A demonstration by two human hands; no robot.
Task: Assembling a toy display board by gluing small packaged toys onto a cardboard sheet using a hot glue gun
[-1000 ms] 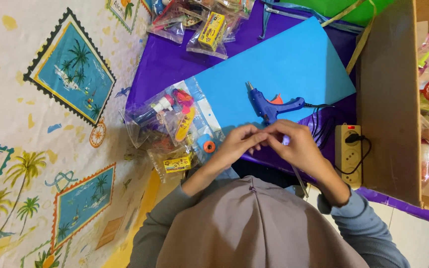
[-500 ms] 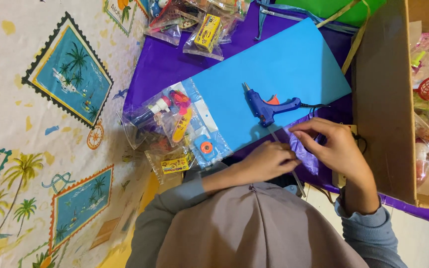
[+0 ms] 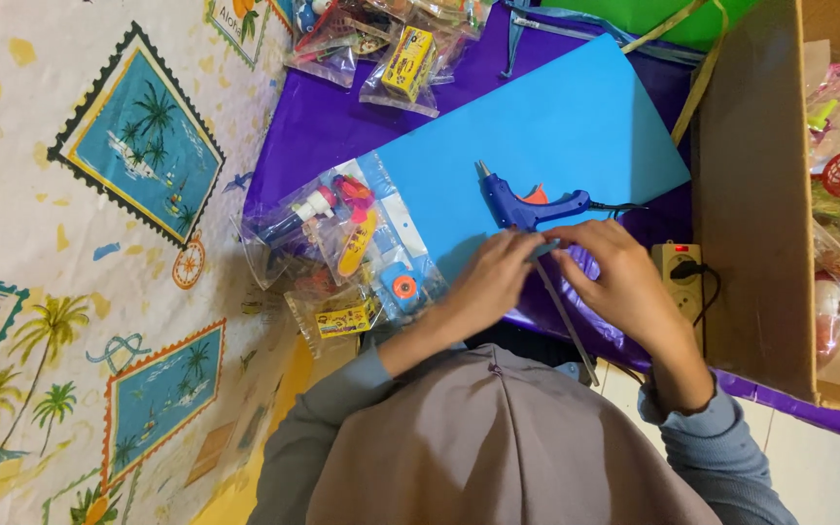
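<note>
Purple plastic sheet (image 3: 590, 264) pinched between left hand (image 3: 493, 282) and right hand (image 3: 624, 282).

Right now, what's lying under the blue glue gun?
The glue gun rests on a light blue sheet, which lies on purple cloth. What the sheet covers can't be seen; the hands hide its near edge.

Matt blue foam sheet (image 3: 546, 136), glossy plastic glue gun (image 3: 527, 206).

We've got one view only, head-mounted. It looks steeply down, close over both hands (image 3: 556, 277) and the blue sheet (image 3: 537, 136).
</note>
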